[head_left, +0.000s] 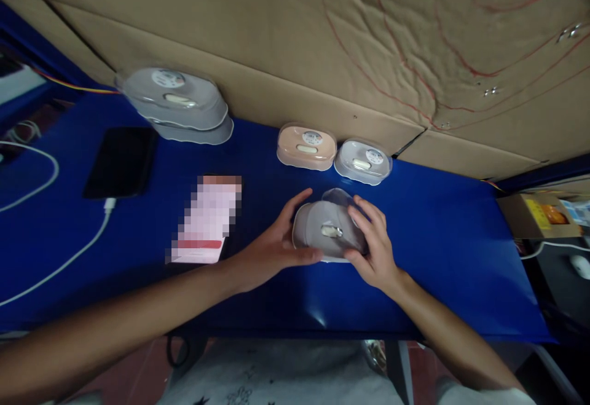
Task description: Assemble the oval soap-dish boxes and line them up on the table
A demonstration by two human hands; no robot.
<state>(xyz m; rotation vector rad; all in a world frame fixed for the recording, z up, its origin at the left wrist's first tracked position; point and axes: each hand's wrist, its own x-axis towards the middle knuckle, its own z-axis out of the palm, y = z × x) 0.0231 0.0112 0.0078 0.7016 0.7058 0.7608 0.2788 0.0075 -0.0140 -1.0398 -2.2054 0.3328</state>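
Observation:
A small grey box (303,224) with a wavy rim and a pale oval piece in its middle rests on the blue table. My left hand (276,245) holds its left side, thumb along the front and index finger reaching behind. On the right, my right hand (375,248) grips a clear plastic lid (338,196), fingers over the back and thumb at the front. The lid looks tilted over the box; whether it touches all round is hidden. Behind stand a peach box (295,153) and a light grey box (353,174), both under clear lids.
Larger grey lidded boxes (203,101) are stacked at the back left. A lit phone (207,217) and a dark phone (120,162) with a white cable (99,230) lie left. Brown cardboard (258,42) walls the back; a carton (530,214) is at right.

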